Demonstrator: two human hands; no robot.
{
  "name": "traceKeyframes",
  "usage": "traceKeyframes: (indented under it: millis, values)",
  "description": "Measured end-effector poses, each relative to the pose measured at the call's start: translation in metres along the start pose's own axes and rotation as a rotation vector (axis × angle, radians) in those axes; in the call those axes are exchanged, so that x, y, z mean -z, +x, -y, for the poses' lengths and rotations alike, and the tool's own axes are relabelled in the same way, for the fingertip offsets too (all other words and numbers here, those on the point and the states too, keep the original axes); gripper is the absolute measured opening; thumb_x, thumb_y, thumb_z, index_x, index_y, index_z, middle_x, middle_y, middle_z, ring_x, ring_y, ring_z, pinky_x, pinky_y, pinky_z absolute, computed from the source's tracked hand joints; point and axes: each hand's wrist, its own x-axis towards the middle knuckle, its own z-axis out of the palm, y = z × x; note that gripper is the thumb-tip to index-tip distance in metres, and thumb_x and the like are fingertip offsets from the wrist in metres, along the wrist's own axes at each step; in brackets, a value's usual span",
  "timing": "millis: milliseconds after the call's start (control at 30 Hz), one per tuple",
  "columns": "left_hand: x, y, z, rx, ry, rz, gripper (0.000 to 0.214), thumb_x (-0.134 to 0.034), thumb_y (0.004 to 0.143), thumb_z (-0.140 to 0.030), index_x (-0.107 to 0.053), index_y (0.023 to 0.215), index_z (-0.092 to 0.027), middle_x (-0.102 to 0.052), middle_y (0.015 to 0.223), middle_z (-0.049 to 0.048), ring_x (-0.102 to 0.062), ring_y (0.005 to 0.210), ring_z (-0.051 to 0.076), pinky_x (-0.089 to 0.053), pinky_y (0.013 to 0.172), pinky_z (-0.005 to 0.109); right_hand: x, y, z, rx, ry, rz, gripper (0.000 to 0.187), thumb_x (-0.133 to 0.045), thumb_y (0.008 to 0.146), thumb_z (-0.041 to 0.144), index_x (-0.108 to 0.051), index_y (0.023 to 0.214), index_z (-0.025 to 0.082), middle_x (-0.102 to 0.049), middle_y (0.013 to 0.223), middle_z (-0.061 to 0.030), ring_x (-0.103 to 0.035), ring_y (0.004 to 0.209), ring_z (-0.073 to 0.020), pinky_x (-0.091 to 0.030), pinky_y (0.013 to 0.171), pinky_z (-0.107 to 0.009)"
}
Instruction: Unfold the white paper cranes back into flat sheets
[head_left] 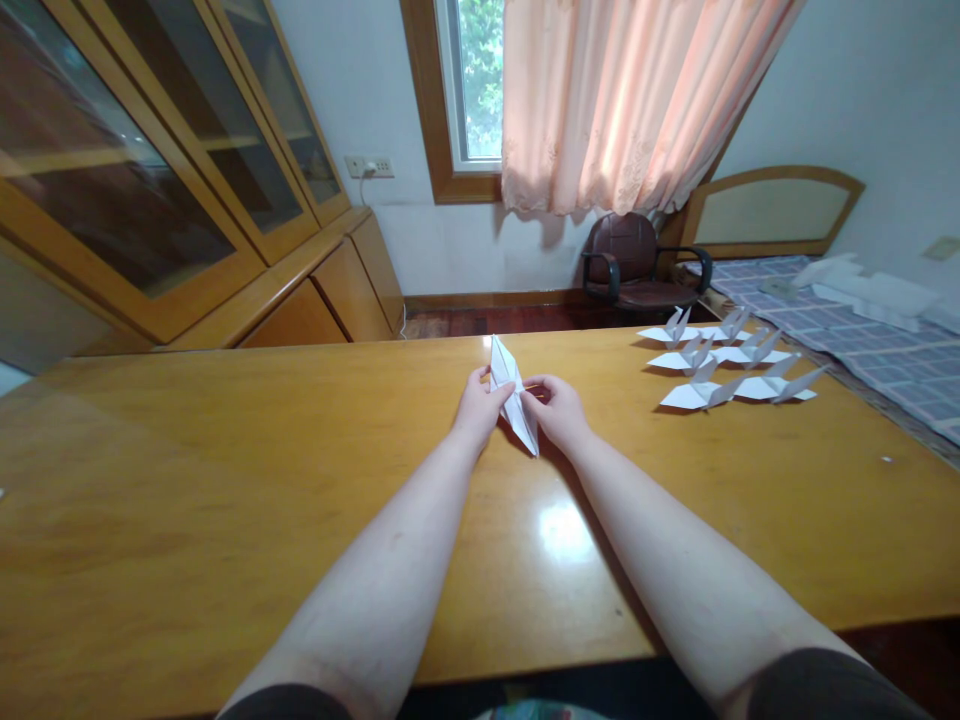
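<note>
Pinching a folded white origami paper (505, 362) near the far edge of a wooden desk (225, 480), the left hand (478, 408) and right hand (562, 408) seem to brace its creases from both sides, with six paper cranes (739, 355) at the desk's far right, presumably out of the way.

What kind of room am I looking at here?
Most likely a bedroom in a home: there is a bed with a wooden-framed headboard and a plaid cover, a peach curtain at the window, and a glass-doored wooden cabinet.
</note>
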Motion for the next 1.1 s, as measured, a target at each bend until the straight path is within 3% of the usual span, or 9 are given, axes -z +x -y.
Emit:
traceKeyframes:
  millis: [167, 400, 600, 733, 933, 1100]
  values:
    - [0.000, -0.003, -0.003, -0.028, 0.050, 0.084, 0.032, -0.071, 0.062, -0.027, -0.060, 0.088, -0.013, -0.070, 0.084, 0.0095, -0.065, 0.071, 0.020, -0.050, 0.070, 0.034, -0.002, 0.000, 0.000, -0.043, 0.054, 0.017, 0.029, -0.067, 0.069, 0.040, -0.064, 0.088, 0.018, -0.069, 0.085, -0.0067, -0.064, 0.074, -0.0191, -0.051, 0.067, -0.033]
    - [-0.001, -0.002, -0.001, -0.042, 0.051, 0.075, 0.031, -0.072, 0.061, -0.028, -0.061, 0.085, -0.012, -0.069, 0.077, 0.0068, -0.063, 0.067, 0.019, -0.049, 0.069, 0.033, 0.001, 0.001, 0.004, -0.056, 0.063, -0.046, 0.025, -0.059, 0.074, 0.043, -0.065, 0.077, 0.019, -0.067, 0.074, -0.0035, -0.061, 0.070, -0.0181, -0.047, 0.067, -0.031]
    - [-0.004, -0.004, -0.006, -0.038, 0.030, 0.023, 0.028, -0.067, 0.061, -0.021, -0.062, 0.087, -0.014, -0.070, 0.084, 0.0062, -0.064, 0.078, 0.020, -0.049, 0.074, 0.033, -0.001, 0.006, -0.002, -0.304, 0.434, -0.031, 0.026, -0.066, 0.066, 0.044, -0.058, 0.067, 0.019, -0.059, 0.058, 0.0019, -0.054, 0.053, -0.0138, -0.043, 0.053, -0.027]
    - [-0.004, -0.005, -0.008, -0.036, 0.047, 0.032, 0.029, -0.065, 0.062, -0.020, -0.063, 0.090, -0.014, -0.071, 0.089, 0.0062, -0.064, 0.084, 0.022, -0.048, 0.078, 0.033, -0.002, 0.006, 0.001, -0.369, 0.662, 0.039, 0.028, -0.072, 0.060, 0.037, -0.060, 0.078, 0.020, -0.065, 0.067, -0.0006, -0.061, 0.060, -0.0170, -0.049, 0.060, -0.031]
    - [-0.005, -0.008, -0.009, -0.014, 0.034, 0.116, 0.030, -0.064, 0.062, -0.020, -0.063, 0.092, -0.014, -0.070, 0.087, 0.0057, -0.063, 0.082, 0.021, -0.048, 0.078, 0.033, 0.003, 0.004, 0.010, -0.408, 0.776, 0.211, 0.032, -0.073, 0.059, 0.030, -0.064, 0.087, 0.017, -0.070, 0.081, -0.0052, -0.065, 0.070, -0.0195, -0.051, 0.075, -0.036]
    - [-0.004, -0.007, -0.007, -0.004, 0.063, 0.128, 0.024, -0.063, 0.062, -0.022, -0.061, 0.084, -0.014, -0.067, 0.076, 0.0028, -0.061, 0.073, 0.019, -0.047, 0.071, 0.030, 0.001, 0.004, 0.001, -0.375, 0.674, 0.140, 0.034, -0.076, 0.055, 0.030, -0.062, 0.084, 0.018, -0.070, 0.080, -0.0038, -0.065, 0.070, -0.0199, -0.050, 0.072, -0.035]
